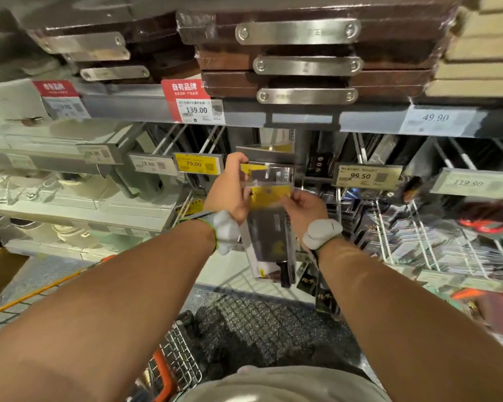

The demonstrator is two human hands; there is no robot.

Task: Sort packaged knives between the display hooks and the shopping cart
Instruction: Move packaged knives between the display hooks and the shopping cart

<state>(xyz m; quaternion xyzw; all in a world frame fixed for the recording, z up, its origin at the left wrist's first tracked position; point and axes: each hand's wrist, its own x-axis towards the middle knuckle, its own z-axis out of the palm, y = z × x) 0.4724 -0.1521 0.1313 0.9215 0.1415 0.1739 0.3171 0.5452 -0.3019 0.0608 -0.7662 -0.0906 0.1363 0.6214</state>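
Observation:
A packaged knife, a dark cleaver in a clear pack with a yellow card top, hangs upright in front of the display hooks at centre. My left hand pinches the pack's upper left corner at the hook. My right hand grips its right edge just below the yellow card. The hook tip pokes through near the pack's top slot. The wire shopping cart with an orange handle sits low, below my forearms. Both wrists wear grey bands.
Stacked dark wooden cutting boards with metal handles fill the shelf above. Price tags line the shelf edge and hook ends. More packaged knives hang on hooks to the right. White bowls sit on shelves at left.

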